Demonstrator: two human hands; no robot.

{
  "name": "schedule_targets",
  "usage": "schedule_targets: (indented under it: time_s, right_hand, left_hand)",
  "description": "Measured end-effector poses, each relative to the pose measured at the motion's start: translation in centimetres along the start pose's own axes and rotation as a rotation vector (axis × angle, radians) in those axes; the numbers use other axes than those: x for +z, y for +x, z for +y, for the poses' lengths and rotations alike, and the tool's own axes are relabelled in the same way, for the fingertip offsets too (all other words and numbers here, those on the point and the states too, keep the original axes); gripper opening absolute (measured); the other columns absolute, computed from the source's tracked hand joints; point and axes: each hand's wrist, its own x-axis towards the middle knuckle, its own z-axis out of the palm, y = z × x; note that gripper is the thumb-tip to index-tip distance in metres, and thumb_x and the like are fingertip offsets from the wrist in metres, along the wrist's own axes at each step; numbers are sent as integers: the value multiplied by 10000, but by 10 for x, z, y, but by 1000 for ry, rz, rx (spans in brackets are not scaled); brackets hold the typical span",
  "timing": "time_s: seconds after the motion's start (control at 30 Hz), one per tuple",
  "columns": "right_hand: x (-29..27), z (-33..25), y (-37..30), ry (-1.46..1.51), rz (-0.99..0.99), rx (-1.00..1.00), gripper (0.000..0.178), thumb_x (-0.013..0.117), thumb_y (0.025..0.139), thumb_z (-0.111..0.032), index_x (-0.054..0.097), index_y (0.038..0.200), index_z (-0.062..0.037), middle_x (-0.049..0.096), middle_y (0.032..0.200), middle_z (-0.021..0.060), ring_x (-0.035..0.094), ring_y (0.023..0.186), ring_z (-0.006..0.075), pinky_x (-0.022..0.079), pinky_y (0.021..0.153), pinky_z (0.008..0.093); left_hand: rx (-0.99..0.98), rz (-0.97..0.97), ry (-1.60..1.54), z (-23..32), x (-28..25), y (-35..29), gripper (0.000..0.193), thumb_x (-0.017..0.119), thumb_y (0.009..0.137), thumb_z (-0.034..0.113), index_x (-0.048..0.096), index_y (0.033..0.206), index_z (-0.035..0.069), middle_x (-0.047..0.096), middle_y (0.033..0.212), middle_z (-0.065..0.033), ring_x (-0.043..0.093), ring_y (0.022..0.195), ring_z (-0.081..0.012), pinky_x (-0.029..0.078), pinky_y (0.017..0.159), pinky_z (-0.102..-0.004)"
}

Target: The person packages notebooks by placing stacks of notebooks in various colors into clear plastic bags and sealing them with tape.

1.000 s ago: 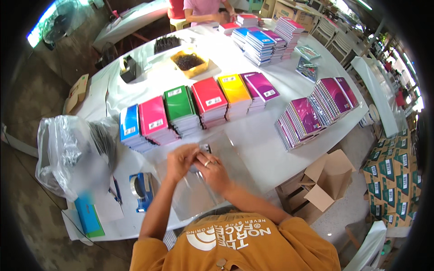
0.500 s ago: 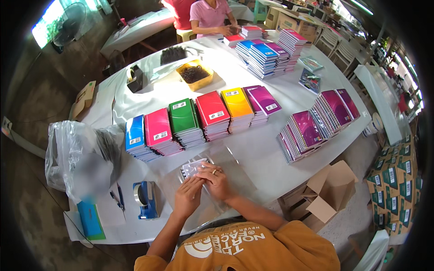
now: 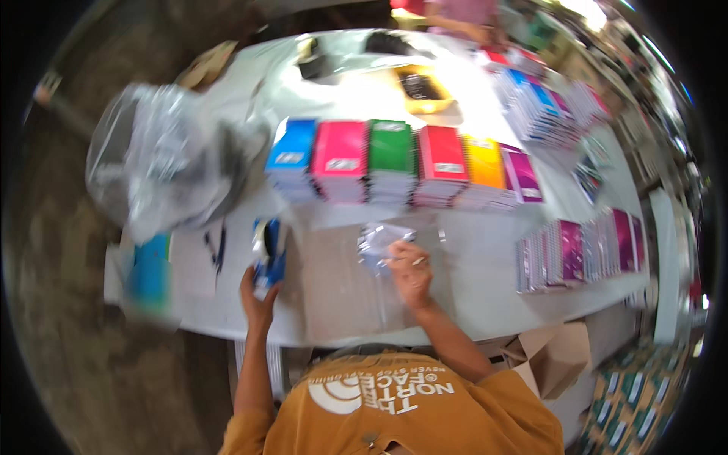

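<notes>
My left hand grips the near end of a blue tape dispenser, thumb and fingers on either side of it. My right hand is closed, its fingers bent on the folded edge of a clear plastic wrapper. Inside the wrapper is a whitish, flat stack, blurred by motion. It rests on a larger clear plastic sheet spread on the table in front of me.
Stacks of spiral notebooks in several colours stand in a row beyond my hands. Purple notebooks are lined up at right. A clear plastic bag, scissors and a blue folder lie left. An open carton stands below the table edge.
My left hand has left the wrapped stack and moved left onto the tape dispenser. My right hand stays at the wrapper. The whole view has turned and shifted.
</notes>
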Motion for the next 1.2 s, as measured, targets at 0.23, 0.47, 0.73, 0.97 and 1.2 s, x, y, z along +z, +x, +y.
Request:
schedule_targets:
  time_s: [0.23,0.47,0.73,0.97,1.2]
  right_hand:
    - [-2,-3,1,-95,-44,-62,200,733,651,49,624,721,-103,685,921,45,619,986,222,428,861,324]
    - [-2,0,-1,-120,-44,-106,206,743,658,32,629,753,-111,677,961,36,615,989,213,412,856,323]
    - [-1,5,1,-95,-3,-123,209,732,650,38,632,747,-118,676,947,29,618,973,212,418,842,319]
    - [-2,1,4,-103,-40,-153,237,708,638,46,619,767,-132,657,976,6,606,999,190,419,844,322]
    - [-2,0,-1,51,36,8,258,704,689,7,504,775,-130,563,1117,44,589,1007,196,426,788,328]
  left_hand:
    - [-562,-282,-138,37,-23,52,571,583,862,481,571,1130,-22,602,1013,-142,530,840,-175,448,690,-304]
    - [-648,-509,-871,28,-47,43,357,587,881,355,617,1095,70,598,1082,-17,516,866,-116,449,678,-264]
    - [-382,147,43,8,-40,20,250,589,874,188,676,832,-42,638,649,-51,550,519,-118,454,505,-256]
    - [-463,-611,-852,220,56,0,435,543,919,384,658,818,-23,617,627,-89,511,456,-100,400,428,-214]
    - [-585,-424,-737,198,104,-38,406,639,877,356,596,628,38,526,521,-16,445,408,-69,338,381,-210]
